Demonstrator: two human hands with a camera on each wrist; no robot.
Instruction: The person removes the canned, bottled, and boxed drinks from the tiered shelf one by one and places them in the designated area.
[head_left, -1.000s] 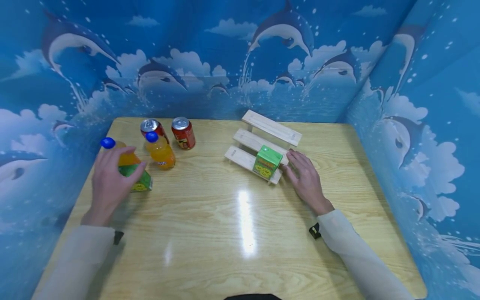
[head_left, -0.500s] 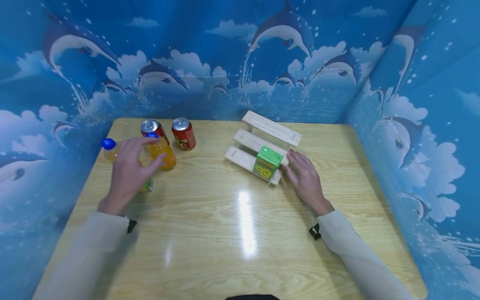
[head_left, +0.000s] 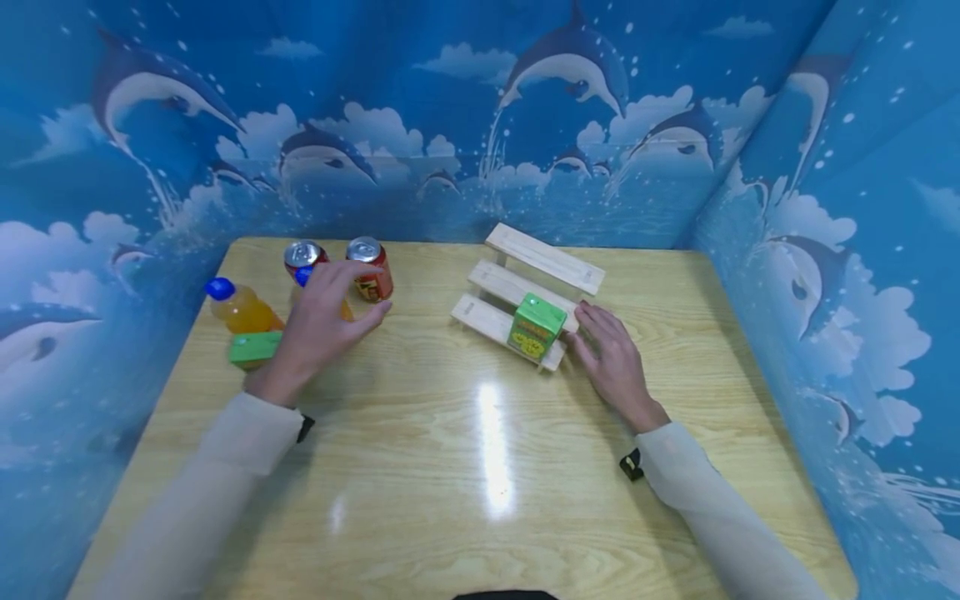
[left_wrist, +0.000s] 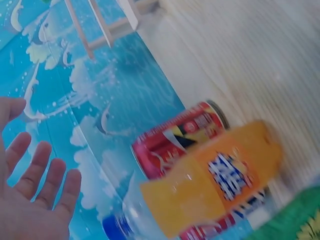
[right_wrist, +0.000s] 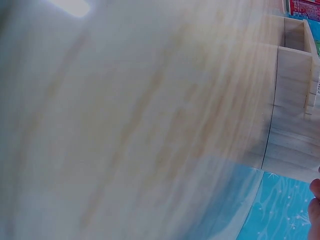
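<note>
My left hand [head_left: 322, 321] is above the table, fingers spread and nothing between them, close to a red drink can [head_left: 372, 279]. It overlaps an orange soda bottle, leaving mainly the blue cap [head_left: 303, 275] showing in the head view. The left wrist view shows an orange soda bottle [left_wrist: 215, 182] and a red can [left_wrist: 175, 137] beside the spread fingers [left_wrist: 42, 165]. My right hand [head_left: 611, 358] touches the right end of a three-step wooden rack [head_left: 487, 321] with extended fingers. On its lowest step stands a green juice box [head_left: 537, 323].
Another orange soda bottle [head_left: 243, 311] and a second green juice box [head_left: 253, 348] stand at the left of the table [head_left: 420, 467]. Behind them is one more red can [head_left: 303, 254]. A blue dolphin-print curtain [head_left: 420, 100] borders the back and sides.
My left hand has moved right, from over the left juice box past the bottles toward the right-hand can, staying unloaded. The right hand and rack have kept their places.
</note>
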